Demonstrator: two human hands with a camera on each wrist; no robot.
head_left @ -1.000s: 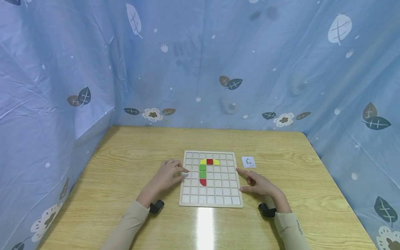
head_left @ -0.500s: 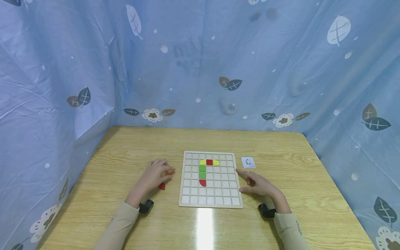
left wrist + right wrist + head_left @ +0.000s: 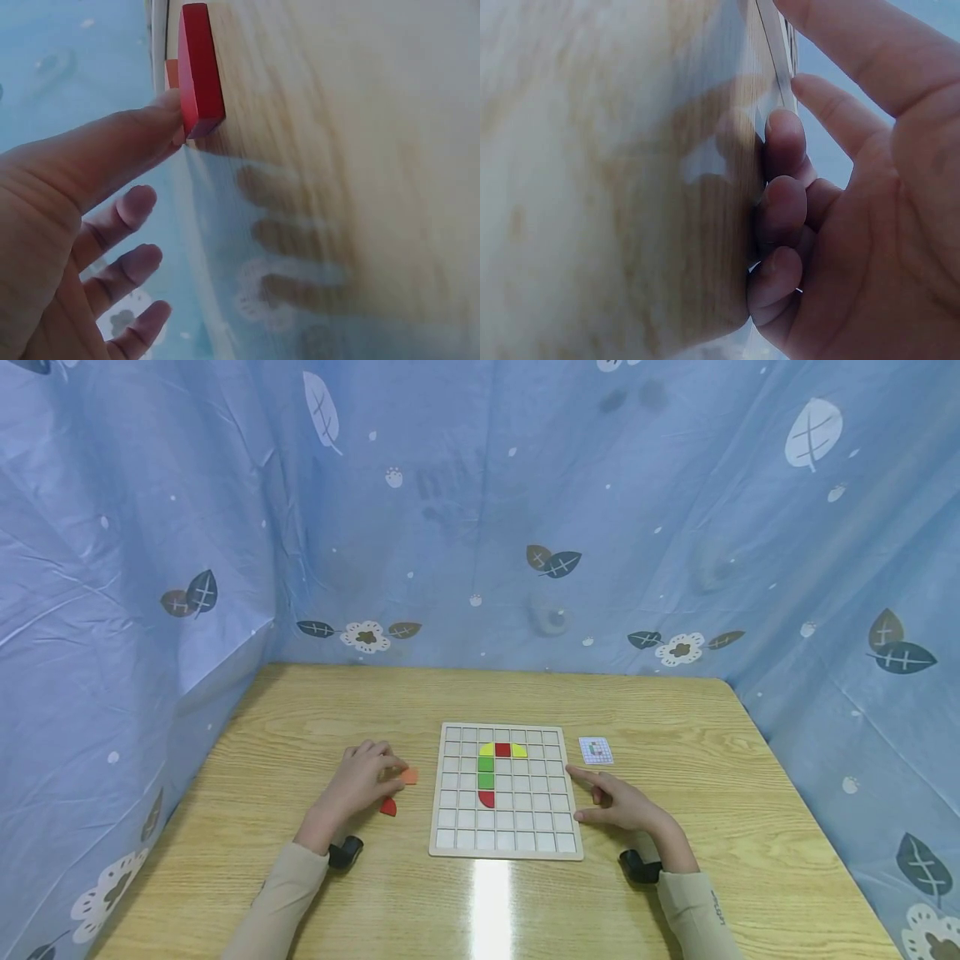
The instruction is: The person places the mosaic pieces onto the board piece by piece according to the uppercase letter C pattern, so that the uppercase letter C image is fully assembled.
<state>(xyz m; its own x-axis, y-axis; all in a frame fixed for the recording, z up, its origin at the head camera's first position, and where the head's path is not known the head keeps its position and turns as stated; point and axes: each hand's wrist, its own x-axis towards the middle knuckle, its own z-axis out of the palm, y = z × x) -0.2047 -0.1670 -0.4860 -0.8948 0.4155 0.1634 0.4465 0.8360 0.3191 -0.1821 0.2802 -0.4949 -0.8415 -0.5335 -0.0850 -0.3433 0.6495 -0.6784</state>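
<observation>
In the head view, my left hand (image 3: 358, 778) is left of the white grid board (image 3: 525, 823), with thumb and forefinger at an orange square tile (image 3: 409, 776), pinching it by its edges. A red quarter-round tile (image 3: 388, 807) lies on the table just below that hand. The left wrist view has this red tile (image 3: 199, 71) in front, hiding most of the orange tile (image 3: 172, 73). On the board sit yellow tiles (image 3: 519, 750), a red square tile (image 3: 502, 749), green tiles (image 3: 486, 772) and a red rounded tile (image 3: 487, 799). My right hand (image 3: 621, 800) touches the board's right edge with forefinger and thumb.
A small printed card (image 3: 596, 750) with a coloured grid pattern lies right of the board. The wooden table (image 3: 330, 697) ends at a blue patterned curtain (image 3: 480, 510) behind and at both sides. Black wrist mounts (image 3: 640, 866) sit under the wrists.
My left hand has withdrawn leftward from the board's left edge to the loose tiles, and its fingers have come to the orange tile. My right hand stays at the board's edge.
</observation>
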